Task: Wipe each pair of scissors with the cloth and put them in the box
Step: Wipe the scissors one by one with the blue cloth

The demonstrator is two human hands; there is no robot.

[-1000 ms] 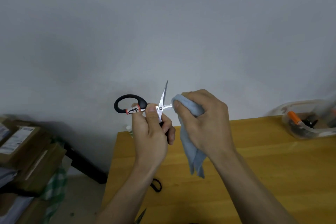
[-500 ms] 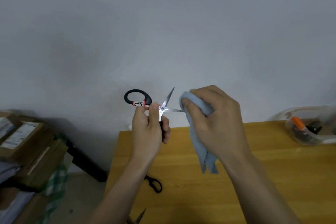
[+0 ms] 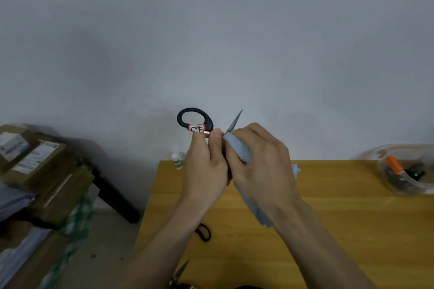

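My left hand [image 3: 206,166] grips a pair of black-handled scissors [image 3: 197,122] with a red and white label, held up in front of the wall with the blades spread. One blade tip points up and to the right. My right hand [image 3: 263,166] holds a light blue cloth [image 3: 239,150] pressed over the other blade, close against my left thumb. The cloth's tail hangs below my right wrist. A clear plastic box [image 3: 408,171] at the table's far right holds an orange-handled tool and dark items.
On the wooden table [image 3: 340,218], another black scissor handle [image 3: 203,232] lies under my left forearm, and a blade tip [image 3: 182,270] shows at the bottom edge. A small white and green bottle [image 3: 177,161] stands at the back left corner. Cardboard boxes [image 3: 35,166] are stacked at left.
My right hand slid the cloth left along the blade until it met my left thumb. The horizontal blade, bare before, is now covered.
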